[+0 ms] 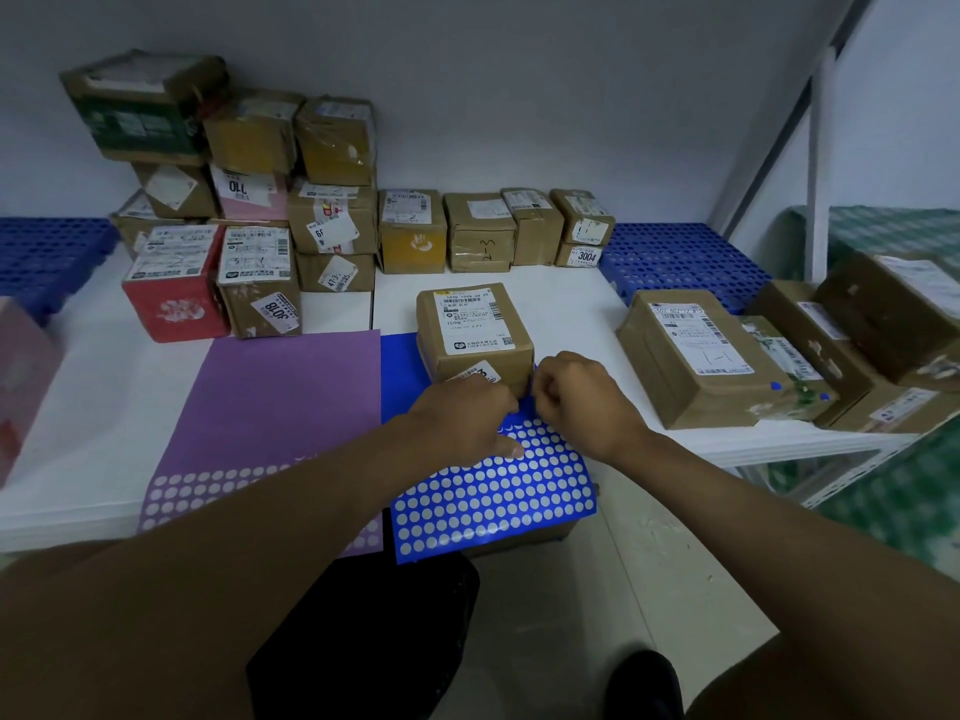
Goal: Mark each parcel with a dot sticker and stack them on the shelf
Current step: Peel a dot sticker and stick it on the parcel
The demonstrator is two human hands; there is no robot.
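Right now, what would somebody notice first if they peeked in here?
Probably the two hands, left hand and right hand, working close together on the blue sticker sheet, right in front of a brown parcel. Next, the purple sheet beside it, and the tall pile of boxes at the back left.

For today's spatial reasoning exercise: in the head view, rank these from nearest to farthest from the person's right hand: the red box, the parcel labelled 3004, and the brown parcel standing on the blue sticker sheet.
1. Brown parcel, just ahead of the right hand, on the blue sticker sheet.
2. Parcel labelled 3004, back row, farther off.
3. Red box, far left.
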